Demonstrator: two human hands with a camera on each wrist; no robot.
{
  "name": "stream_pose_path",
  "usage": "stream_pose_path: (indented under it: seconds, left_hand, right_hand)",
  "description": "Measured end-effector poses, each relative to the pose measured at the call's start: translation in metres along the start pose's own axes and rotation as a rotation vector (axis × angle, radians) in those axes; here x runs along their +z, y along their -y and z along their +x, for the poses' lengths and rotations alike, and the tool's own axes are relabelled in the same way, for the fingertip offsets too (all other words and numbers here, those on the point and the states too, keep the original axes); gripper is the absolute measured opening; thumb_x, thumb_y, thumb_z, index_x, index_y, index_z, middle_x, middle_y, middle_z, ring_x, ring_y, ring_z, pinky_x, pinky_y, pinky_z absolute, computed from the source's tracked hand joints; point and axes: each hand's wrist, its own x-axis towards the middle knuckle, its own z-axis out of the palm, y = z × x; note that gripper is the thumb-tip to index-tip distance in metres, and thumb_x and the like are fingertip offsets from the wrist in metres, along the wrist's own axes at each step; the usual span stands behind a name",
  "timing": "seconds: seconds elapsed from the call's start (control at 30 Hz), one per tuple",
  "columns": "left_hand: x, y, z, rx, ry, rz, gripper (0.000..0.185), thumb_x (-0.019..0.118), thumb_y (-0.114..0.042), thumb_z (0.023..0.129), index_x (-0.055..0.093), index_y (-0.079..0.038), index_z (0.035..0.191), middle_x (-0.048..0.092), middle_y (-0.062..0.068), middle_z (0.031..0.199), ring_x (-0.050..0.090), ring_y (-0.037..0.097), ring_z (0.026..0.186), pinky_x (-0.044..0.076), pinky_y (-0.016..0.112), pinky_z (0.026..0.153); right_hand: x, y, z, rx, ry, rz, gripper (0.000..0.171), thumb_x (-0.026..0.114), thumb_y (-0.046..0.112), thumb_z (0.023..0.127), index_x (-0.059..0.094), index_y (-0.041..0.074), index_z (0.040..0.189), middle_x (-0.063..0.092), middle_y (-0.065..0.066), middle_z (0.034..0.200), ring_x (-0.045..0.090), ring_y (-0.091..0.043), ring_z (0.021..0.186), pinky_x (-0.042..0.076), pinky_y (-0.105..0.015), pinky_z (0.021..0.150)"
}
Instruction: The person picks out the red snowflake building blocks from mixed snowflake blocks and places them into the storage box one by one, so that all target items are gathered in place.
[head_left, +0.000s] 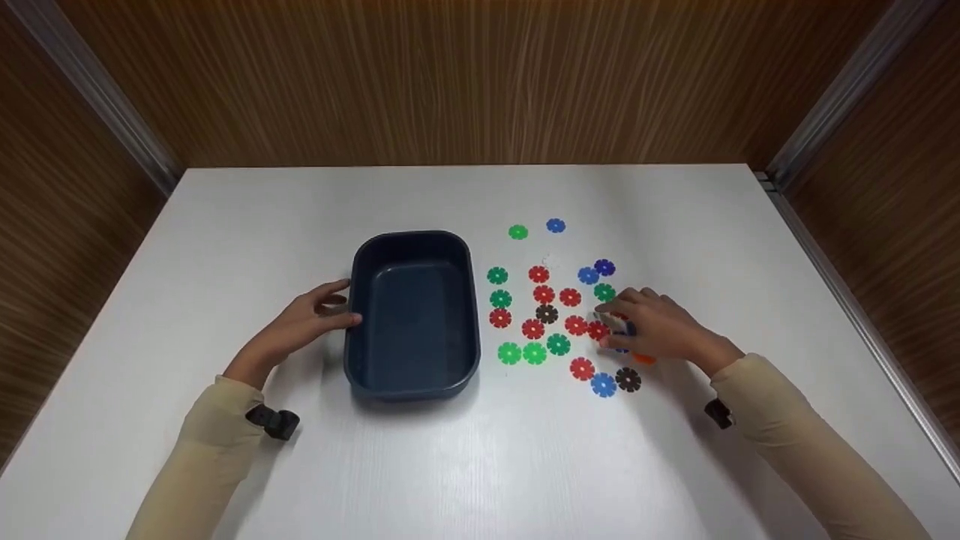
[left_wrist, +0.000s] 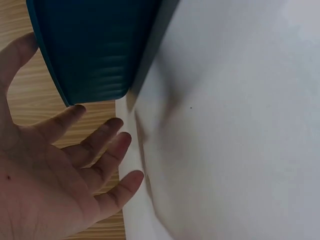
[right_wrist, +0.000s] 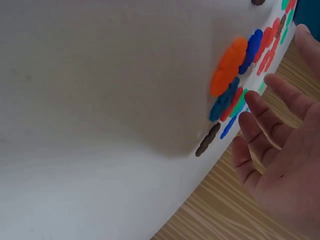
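An empty dark blue plastic basin sits left of centre on the white table. My left hand is at its left side, with the thumb tip on the rim and the other fingers loosely spread beside the wall. In the left wrist view, the index fingertip is right at the corner of the basin. My right hand hovers low over the right part of a scatter of notched plastic discs, its fingers spread and slightly bent, gripping nothing. Beneath it lie an orange disc and a blue disc, partly hidden in the head view.
Several red, green, blue and dark brown discs lie between basin and right hand, including a red disc and a brown disc. Farther back are a light green disc and a blue disc. Wood-grain panels enclose the table.
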Motion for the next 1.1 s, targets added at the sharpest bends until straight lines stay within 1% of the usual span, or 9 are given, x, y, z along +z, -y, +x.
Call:
stream_pose_path:
  seconds: [0.13, 0.23, 0.37, 0.47, 0.6, 0.77, 0.93, 1.1]
  left_hand:
    - [0.001, 0.001, 0.001, 0.006, -0.014, -0.016, 0.079, 0.068, -0.033, 0.089, 0.026, -0.014, 0.153, 0.042, 0.021, 0.144, 0.048, 0.036, 0.128, 0.035, 0.053, 0.107]
    - [0.001, 0.002, 0.001, 0.016, -0.029, -0.009, 0.077, 0.069, -0.031, 0.088, 0.03, -0.012, 0.152, 0.047, 0.02, 0.138, 0.054, 0.03, 0.117, 0.041, 0.044, 0.1]
    - [0.001, 0.002, 0.001, 0.025, -0.037, -0.005, 0.075, 0.07, -0.029, 0.087, 0.034, -0.01, 0.15, 0.05, 0.019, 0.133, 0.055, 0.021, 0.105, 0.043, 0.034, 0.091]
    - [0.002, 0.004, 0.002, 0.024, -0.039, -0.018, 0.074, 0.071, -0.028, 0.087, 0.035, -0.011, 0.149, 0.051, 0.018, 0.131, 0.055, 0.017, 0.101, 0.043, 0.031, 0.088]
    - [0.003, 0.006, 0.003, 0.022, -0.041, -0.024, 0.074, 0.072, -0.028, 0.086, 0.035, -0.011, 0.149, 0.052, 0.019, 0.132, 0.055, 0.019, 0.103, 0.043, 0.031, 0.088]
    - [0.004, 0.006, 0.002, 0.023, -0.04, -0.02, 0.075, 0.072, -0.028, 0.087, 0.035, -0.009, 0.149, 0.051, 0.02, 0.135, 0.054, 0.025, 0.11, 0.043, 0.032, 0.089]
    - [0.004, 0.003, 0.001, 0.028, -0.036, -0.022, 0.075, 0.071, -0.027, 0.088, 0.033, -0.007, 0.149, 0.05, 0.022, 0.136, 0.054, 0.029, 0.115, 0.043, 0.036, 0.094]
    - [0.003, 0.0, 0.0, 0.034, -0.024, -0.035, 0.075, 0.07, -0.026, 0.088, 0.032, -0.006, 0.15, 0.048, 0.023, 0.138, 0.053, 0.032, 0.12, 0.043, 0.04, 0.098]
  right_hand:
    - [0.004, 0.002, 0.0, -0.008, -0.007, -0.004, 0.047, 0.074, 0.035, 0.083, 0.065, 0.012, 0.123, 0.062, -0.012, 0.112, 0.054, -0.031, 0.103, 0.044, -0.052, 0.09]
    - [0.005, 0.004, 0.002, 0.008, -0.004, -0.003, 0.043, 0.075, 0.031, 0.082, 0.067, 0.013, 0.121, 0.062, -0.01, 0.109, 0.053, -0.028, 0.1, 0.044, -0.049, 0.088]
    - [0.008, 0.005, 0.004, 0.028, -0.001, -0.012, 0.04, 0.076, 0.028, 0.082, 0.068, 0.013, 0.119, 0.062, -0.009, 0.106, 0.053, -0.025, 0.097, 0.046, -0.046, 0.086]
    - [0.01, 0.005, 0.005, 0.022, -0.016, -0.014, 0.037, 0.076, 0.024, 0.082, 0.069, 0.013, 0.117, 0.063, -0.008, 0.104, 0.054, -0.025, 0.095, 0.046, -0.046, 0.084]
    - [0.011, 0.005, 0.005, 0.02, -0.03, -0.002, 0.033, 0.075, 0.019, 0.083, 0.07, 0.012, 0.114, 0.064, -0.008, 0.102, 0.055, -0.026, 0.095, 0.047, -0.047, 0.085]
    - [0.01, 0.008, 0.007, 0.029, -0.025, 0.003, 0.031, 0.074, 0.014, 0.083, 0.07, 0.011, 0.113, 0.064, -0.009, 0.102, 0.056, -0.027, 0.096, 0.048, -0.048, 0.086]
    - [0.009, 0.011, 0.009, 0.061, -0.004, 0.008, 0.03, 0.074, 0.013, 0.083, 0.069, 0.009, 0.112, 0.065, -0.01, 0.103, 0.056, -0.027, 0.098, 0.049, -0.047, 0.088]
    - [0.006, 0.011, 0.012, 0.084, 0.028, 0.042, 0.027, 0.074, 0.012, 0.083, 0.068, 0.006, 0.109, 0.065, -0.009, 0.101, 0.055, -0.026, 0.095, 0.05, -0.045, 0.086]
